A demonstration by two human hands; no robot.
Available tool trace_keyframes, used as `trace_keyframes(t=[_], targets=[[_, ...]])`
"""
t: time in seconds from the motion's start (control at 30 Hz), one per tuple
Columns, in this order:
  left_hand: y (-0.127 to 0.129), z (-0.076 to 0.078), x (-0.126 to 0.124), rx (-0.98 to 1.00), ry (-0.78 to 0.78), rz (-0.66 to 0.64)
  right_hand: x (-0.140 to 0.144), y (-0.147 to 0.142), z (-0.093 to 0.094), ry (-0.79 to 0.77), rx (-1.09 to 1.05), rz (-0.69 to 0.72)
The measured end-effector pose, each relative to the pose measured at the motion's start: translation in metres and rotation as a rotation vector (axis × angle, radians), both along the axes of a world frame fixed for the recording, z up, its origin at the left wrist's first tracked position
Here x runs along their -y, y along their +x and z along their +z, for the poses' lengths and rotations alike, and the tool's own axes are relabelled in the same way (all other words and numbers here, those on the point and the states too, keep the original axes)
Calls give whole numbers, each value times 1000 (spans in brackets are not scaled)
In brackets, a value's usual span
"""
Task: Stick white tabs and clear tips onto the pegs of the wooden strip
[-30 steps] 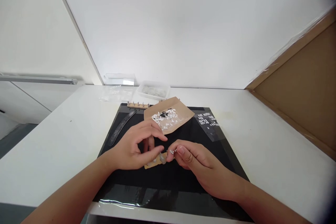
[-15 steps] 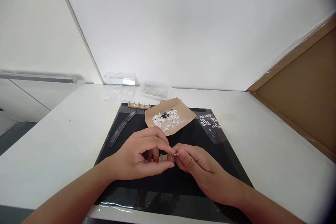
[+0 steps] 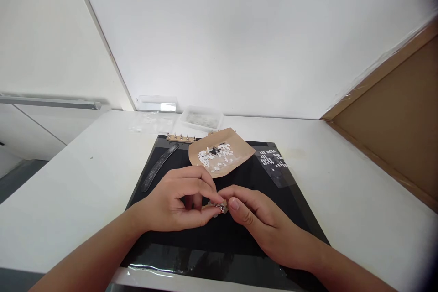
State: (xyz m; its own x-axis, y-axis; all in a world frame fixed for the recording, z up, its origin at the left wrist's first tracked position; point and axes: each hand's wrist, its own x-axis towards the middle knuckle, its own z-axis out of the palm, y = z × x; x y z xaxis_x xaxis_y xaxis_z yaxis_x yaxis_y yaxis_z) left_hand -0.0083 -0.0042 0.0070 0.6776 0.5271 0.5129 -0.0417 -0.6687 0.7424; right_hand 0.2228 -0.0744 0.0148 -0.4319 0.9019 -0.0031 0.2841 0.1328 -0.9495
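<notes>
Silvery metal shows in a tiny piece (image 3: pixel 222 208) pinched between the left hand's (image 3: pixel 169 205) thumb and forefinger, presumably because only fingertips suit its size. The right hand (image 3: pixel 262 223) curls just beside it, perhaps to steady it; I cannot tell whether it grips anything. Beneath is a black mat (image 3: pixel 205 242), which likely makes pale bits easy to spot. Beyond, brown paper (image 3: pixel 240 146) bears white scraps (image 3: pixel 205 157), probably to keep them together, between a curved file (image 3: pixel 159 167) and a clear sheet (image 3: pixel 279 178) on the white bench (image 3: pixel 342 159).
</notes>
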Motion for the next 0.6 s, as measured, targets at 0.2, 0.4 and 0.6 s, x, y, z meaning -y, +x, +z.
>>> trace_keyframes(t=[0.2, 0.4, 0.6], targets=[[-8, 8, -4, -81, 8, -59, 2, 5, -8, -87, -83, -62], [-15, 7, -10, -244, -61, -124, 4, 6, -10, -136, -59, -87], [-15, 8, -14, -370, 18, -148, 5, 4, -6, -82, -2, -91]])
